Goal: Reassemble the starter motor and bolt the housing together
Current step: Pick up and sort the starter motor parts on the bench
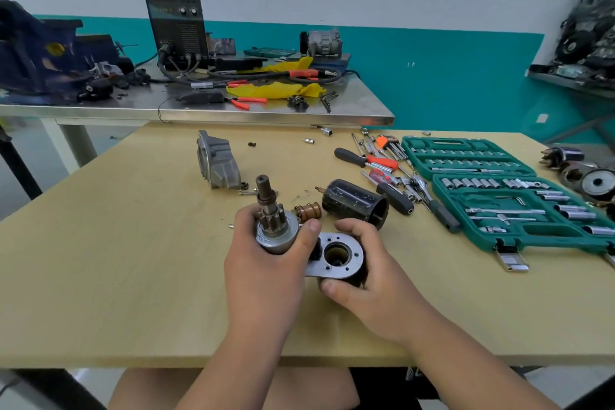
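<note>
gripping pinion drive [271,226], left hand [266,273] curled round it, shaft upright; right hand [369,273] clamped on end plate [332,238] touching drive's right side, bore [337,255] facing up, likely its seat.

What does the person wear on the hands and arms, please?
Nothing is visible: the left hand and the right hand are bare, no gloves or rings; the left forearm and the right forearm show no sleeve, watch or bracelet.

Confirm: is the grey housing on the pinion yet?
No, the grey housing lies on the table, beyond the pinion in the left hand.
</note>
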### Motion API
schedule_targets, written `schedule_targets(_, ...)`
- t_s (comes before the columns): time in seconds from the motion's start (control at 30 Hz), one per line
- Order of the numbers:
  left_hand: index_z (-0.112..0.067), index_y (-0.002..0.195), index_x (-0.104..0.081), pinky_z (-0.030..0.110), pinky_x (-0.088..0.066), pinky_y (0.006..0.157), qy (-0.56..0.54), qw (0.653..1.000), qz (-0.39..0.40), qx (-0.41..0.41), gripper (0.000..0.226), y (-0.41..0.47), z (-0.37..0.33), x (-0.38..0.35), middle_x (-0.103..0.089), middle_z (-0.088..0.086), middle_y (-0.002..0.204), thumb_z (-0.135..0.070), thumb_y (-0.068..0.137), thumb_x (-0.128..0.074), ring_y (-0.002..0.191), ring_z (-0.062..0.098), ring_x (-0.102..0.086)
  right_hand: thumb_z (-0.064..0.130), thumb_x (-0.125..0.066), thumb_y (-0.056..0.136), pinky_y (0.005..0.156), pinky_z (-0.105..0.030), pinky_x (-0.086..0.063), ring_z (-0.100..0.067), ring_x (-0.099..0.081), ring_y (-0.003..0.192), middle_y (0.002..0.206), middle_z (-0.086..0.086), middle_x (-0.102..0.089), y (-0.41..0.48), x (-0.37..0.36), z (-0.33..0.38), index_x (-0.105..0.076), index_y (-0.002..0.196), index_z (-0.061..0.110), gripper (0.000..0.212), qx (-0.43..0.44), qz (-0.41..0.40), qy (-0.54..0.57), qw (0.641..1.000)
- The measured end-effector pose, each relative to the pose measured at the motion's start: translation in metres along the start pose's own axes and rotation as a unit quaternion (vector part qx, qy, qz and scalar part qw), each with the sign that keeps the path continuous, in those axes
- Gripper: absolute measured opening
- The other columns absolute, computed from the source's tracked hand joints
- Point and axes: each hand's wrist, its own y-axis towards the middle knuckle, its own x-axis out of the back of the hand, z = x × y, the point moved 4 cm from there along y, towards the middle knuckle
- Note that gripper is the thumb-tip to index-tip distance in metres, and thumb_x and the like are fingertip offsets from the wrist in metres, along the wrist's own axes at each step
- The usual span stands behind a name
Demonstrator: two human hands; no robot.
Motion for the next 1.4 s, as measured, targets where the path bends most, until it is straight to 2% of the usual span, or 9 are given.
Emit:
schedule_targets(0.4, -0.035, 0.092, -0.053, 0.004, -0.043, 0.057, -0.005, 1.000, -0.009, 0.012, 0.034, -0.001, 0.003, -0.005, -0.064, -0.029, 0.085, -0.045, 0.069, -0.078, 0.075, -0.008, -0.063, 0.050, -0.072, 0.057, 0.075, -0.006, -0.043, 0.005, -0.058, 0.097, 0.102, 0.034, -0.053, 0.001, -0.001, 0.002, -0.035, 0.110, 0.062, 0.065, -0.003, -0.022, 0.000, 1.000)
schedule_targets(0.67, -0.038, 0.093, -0.050, 0.012, -0.045, 0.059, 0.016, 0.999, 0.025, 0.042, 0.033, 0.009, 0.008, -0.013, -0.060, -0.039, 0.085, -0.046, 0.074, -0.076, 0.076, -0.013, -0.060, 0.042, -0.071, 0.067, 0.068, -0.004, -0.042, 0.009, -0.059, 0.090, 0.099, 0.036, -0.056, 0.008, 0.002, -0.002, -0.039, 0.098, 0.062, 0.049, -0.020, -0.045, -0.004, 0.999)
schedule_targets(0.77, -0.038, 0.095, -0.050, 0.009, -0.047, 0.061, 0.034, 0.995, 0.074, 0.052, 0.030, 0.016, 0.008, -0.016, -0.067, -0.026, 0.084, -0.050, 0.077, -0.071, 0.078, -0.012, -0.062, 0.043, -0.068, 0.067, 0.064, -0.005, -0.042, 0.008, -0.060, 0.086, 0.095, 0.034, -0.059, 0.013, 0.006, -0.006, -0.042, 0.100, 0.051, 0.043, -0.035, -0.058, 0.005, 0.998)
schedule_targets(0.9, -0.040, 0.104, -0.050, 0.022, -0.053, 0.076, 0.046, 0.991, 0.111, 0.055, 0.040, 0.018, 0.010, -0.022, -0.065, -0.018, 0.100, -0.061, 0.073, -0.063, 0.088, -0.004, -0.063, 0.045, -0.065, 0.062, 0.059, -0.007, -0.043, 0.006, -0.061, 0.079, 0.085, 0.025, -0.064, 0.018, 0.014, -0.014, -0.047, 0.101, 0.042, 0.043, -0.042, -0.094, -0.003, 0.995)
schedule_targets(1.07, -0.040, 0.101, -0.053, 0.021, -0.047, 0.067, 0.084, 0.982, 0.168, 0.025, 0.052, 0.038, 0.016, -0.022, -0.065, -0.016, 0.098, -0.079, 0.066, -0.046, 0.079, 0.001, -0.062, 0.038, -0.065, 0.062, 0.058, -0.012, -0.047, 0.002, -0.063, 0.073, 0.086, 0.027, -0.065, 0.019, 0.028, -0.021, -0.048, 0.101, 0.036, 0.042, -0.054, -0.097, -0.011, 0.994)
schedule_targets(1.17, -0.037, 0.090, -0.055, 0.021, -0.041, 0.061, 0.121, 0.987, 0.107, 0.025, 0.029, 0.090, 0.036, -0.005, -0.063, -0.017, 0.092, -0.063, 0.085, -0.045, 0.075, 0.005, -0.062, 0.036, -0.065, 0.059, 0.057, -0.005, -0.042, 0.007, -0.061, 0.075, 0.086, 0.033, -0.062, 0.020, 0.034, -0.023, -0.050, 0.100, 0.034, 0.044, -0.052, -0.099, -0.026, 0.993)
schedule_targets(1.23, -0.033, 0.096, -0.058, 0.021, -0.042, 0.068, 0.249, 0.965, 0.084, -0.007, 0.010, 0.131, 0.054, 0.004, -0.061, -0.013, 0.098, -0.041, 0.094, -0.052, 0.080, 0.006, -0.057, 0.037, -0.065, 0.057, 0.056, -0.003, -0.040, 0.010, -0.059, 0.076, 0.086, 0.036, -0.060, 0.021, 0.036, -0.024, -0.050, 0.098, 0.033, 0.044, -0.052, -0.103, -0.030, 0.993)
schedule_targets(1.3, -0.023, 0.110, -0.065, 0.027, -0.046, 0.080, 0.367, 0.921, 0.118, -0.052, 0.018, 0.165, 0.073, 0.003, -0.062, -0.004, 0.109, -0.025, 0.095, -0.054, 0.091, 0.013, -0.056, 0.038, -0.066, 0.056, 0.056, -0.004, -0.040, 0.008, -0.060, 0.074, 0.085, 0.033, -0.061, 0.021, 0.035, -0.024, -0.051, 0.098, 0.034, 0.044, -0.054, -0.104, -0.030, 0.993)
schedule_targets(1.4, -0.024, 0.118, -0.065, 0.033, -0.042, 0.095, 0.486, 0.852, 0.170, -0.099, 0.027, 0.191, 0.094, -0.007, -0.058, -0.001, 0.121, -0.025, 0.096, -0.050, 0.113, 0.021, -0.048, 0.038, -0.067, 0.053, 0.057, -0.005, -0.041, 0.004, -0.061, 0.072, 0.083, 0.028, -0.063, 0.020, 0.035, -0.024, -0.052, 0.098, 0.034, 0.047, -0.051, -0.105, -0.030, 0.993)
